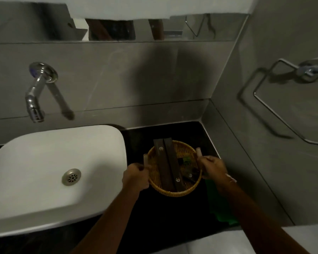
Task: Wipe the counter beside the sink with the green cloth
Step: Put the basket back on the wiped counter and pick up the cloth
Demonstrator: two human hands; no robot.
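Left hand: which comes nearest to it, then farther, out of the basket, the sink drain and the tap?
From the left hand:
1. Basket, gripped at its left rim.
2. Sink drain, to the left in the basin.
3. Tap, up on the back wall.

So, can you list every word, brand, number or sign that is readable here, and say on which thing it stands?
No words or numbers can be read.
Long dark boxes in the basket: each bears a small pale hexagon sign, one near its far end, one near its near end; nothing inside is legible.
Small dark packet: a similar hexagon sign, too small to read.
Tap, sink, green cloth: no markings visible.
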